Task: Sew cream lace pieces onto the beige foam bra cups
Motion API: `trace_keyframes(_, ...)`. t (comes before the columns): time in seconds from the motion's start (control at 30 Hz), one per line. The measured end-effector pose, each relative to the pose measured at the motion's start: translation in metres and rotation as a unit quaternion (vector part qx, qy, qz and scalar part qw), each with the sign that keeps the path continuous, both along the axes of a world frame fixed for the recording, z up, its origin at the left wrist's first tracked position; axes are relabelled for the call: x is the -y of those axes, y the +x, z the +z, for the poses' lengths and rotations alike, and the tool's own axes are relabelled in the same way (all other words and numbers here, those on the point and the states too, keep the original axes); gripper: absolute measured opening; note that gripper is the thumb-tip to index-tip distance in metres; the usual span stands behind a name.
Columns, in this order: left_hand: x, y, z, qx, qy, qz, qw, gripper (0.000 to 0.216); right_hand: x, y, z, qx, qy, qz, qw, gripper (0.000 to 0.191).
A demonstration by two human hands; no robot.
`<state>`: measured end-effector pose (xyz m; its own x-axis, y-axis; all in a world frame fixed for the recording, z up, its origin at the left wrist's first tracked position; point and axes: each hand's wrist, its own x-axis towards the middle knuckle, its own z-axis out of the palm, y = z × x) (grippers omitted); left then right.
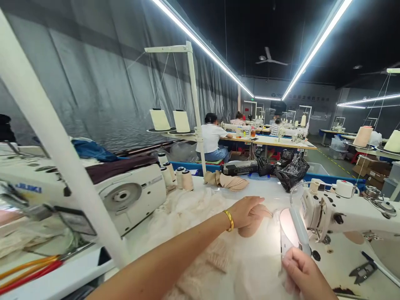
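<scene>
My left hand, with a gold bangle at the wrist, reaches across the table and closes on a beige bra cup lying on pale lace fabric. My right hand is low at the front, fingers curled and pinching the white fabric edge beside the lit lamp of the white sewing machine. More beige cups are stacked further back on the table.
A second white sewing machine stands at left behind a slanted white pole. Thread cones, a thread stand, black bags and snips surround the work. A person in white sits at far tables.
</scene>
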<state>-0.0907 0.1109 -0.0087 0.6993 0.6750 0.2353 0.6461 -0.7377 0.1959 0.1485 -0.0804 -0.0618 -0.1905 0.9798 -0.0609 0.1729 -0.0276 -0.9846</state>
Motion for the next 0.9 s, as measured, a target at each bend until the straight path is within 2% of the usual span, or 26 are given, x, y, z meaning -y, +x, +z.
trace_keyframes(0.17, -0.002, 0.005, 0.006, 0.017, -0.022, 0.047, 0.998, 0.037, -0.002, 0.001, -0.003, -0.012, -0.004, 0.002, 1.0, 0.056)
trace_keyframes(0.33, 0.001, 0.016, 0.014, 0.022, -0.022, 0.061, 0.998, 0.026, 0.001, 0.001, -0.002, -0.039, 0.004, -0.001, 0.999, 0.053)
trace_keyframes(0.47, 0.004, 0.027, 0.026, 0.041, -0.011, 0.057, 0.997, 0.019, 0.006, 0.002, 0.006, -0.032, 0.026, -0.014, 0.999, 0.048)
trace_keyframes(0.57, 0.01, 0.029, 0.04, 0.098, 0.007, 0.079, 0.992, 0.024, 0.008, 0.004, 0.014, -0.009, 0.046, -0.037, 0.998, 0.042)
trace_keyframes(0.7, 0.037, 0.022, 0.056, 0.171, -0.008, 0.104, 0.98, 0.035, 0.009, 0.011, 0.024, -0.006, 0.023, -0.049, 0.998, 0.037)
trace_keyframes(0.8, 0.072, 0.014, 0.057, 0.17, -0.085, 0.083, 0.978, 0.034, 0.009, 0.016, 0.028, -0.009, -0.001, -0.052, 0.999, 0.035)
trace_keyframes(0.9, 0.111, 0.011, 0.052, 0.155, -0.18, 0.058, 0.97, 0.03, 0.009, 0.018, 0.028, -0.033, -0.012, -0.056, 0.998, 0.042)
